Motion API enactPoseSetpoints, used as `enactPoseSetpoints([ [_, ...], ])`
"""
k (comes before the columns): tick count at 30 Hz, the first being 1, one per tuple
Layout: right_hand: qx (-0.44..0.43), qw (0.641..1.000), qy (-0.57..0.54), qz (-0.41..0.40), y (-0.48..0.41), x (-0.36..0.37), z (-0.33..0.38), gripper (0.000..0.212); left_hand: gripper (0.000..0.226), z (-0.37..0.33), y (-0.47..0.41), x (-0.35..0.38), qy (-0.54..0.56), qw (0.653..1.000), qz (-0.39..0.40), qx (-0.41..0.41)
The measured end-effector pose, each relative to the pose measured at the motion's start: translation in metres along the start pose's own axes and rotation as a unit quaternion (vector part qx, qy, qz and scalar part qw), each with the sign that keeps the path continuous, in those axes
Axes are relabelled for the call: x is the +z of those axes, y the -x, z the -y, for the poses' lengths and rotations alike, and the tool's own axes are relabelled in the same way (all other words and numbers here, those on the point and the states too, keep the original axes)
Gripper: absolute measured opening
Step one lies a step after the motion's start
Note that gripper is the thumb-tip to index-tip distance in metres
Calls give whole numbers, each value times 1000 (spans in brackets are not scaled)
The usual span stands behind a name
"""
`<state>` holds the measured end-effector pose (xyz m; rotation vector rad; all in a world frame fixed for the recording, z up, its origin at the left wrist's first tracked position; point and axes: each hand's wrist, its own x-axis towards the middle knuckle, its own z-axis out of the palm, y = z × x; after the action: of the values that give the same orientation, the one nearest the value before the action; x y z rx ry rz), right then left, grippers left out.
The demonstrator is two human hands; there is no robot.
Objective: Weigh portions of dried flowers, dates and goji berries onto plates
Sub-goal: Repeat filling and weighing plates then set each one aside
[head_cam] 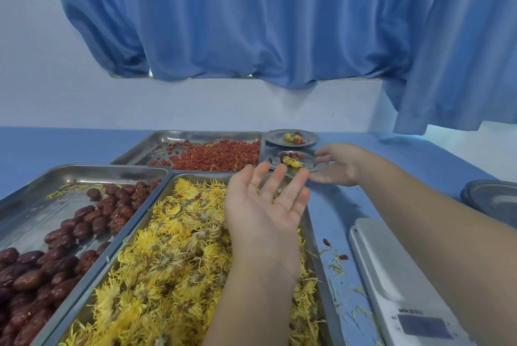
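Blue cloth covers our table (70, 147), and on it three steel trays sit edge to edge: the flower tray (314, 236) nearest us heaped with yellow dried flowers (173, 247), the date tray (92, 171) to its left holding dark red dates (64, 236), and the goji tray (201, 134) beyond with goji berries (221, 157). A white scale (397, 275) lies bare at our right. Smaller still, two filled plates stand past the trays; our right hand (340, 165) pinches the rim of the near plate (310, 158), which carries flowers, berries and a date, just in front of the far plate (307, 137). Our left hand (265, 203) hovers palm up, open and empty. We judge this portion finished and being set aside; next we need a fresh plate (492, 199) on the scale.
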<state>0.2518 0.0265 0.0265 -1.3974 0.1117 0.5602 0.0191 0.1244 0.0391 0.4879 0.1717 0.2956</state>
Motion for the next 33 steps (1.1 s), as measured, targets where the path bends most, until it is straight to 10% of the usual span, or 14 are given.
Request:
enactPoseSetpoints([
  [13, -212, 940, 266, 6, 180, -74, -23, 11, 19, 22, 6, 5, -206, 968, 95, -108],
  [18, -334, 851, 394, -94, 224, -131, -48, 10, 19, 30, 7, 6, -273, 950, 106, -111],
  [23, -369, 685, 573, -256, 232, -195, -68, 19, 19, 36, 6, 4, -318, 935, 115, -103],
  [33, -230, 698, 616, -283, 235, -208, -72, 18, 21, 45, 6, 2, -373, 911, 146, -99],
])
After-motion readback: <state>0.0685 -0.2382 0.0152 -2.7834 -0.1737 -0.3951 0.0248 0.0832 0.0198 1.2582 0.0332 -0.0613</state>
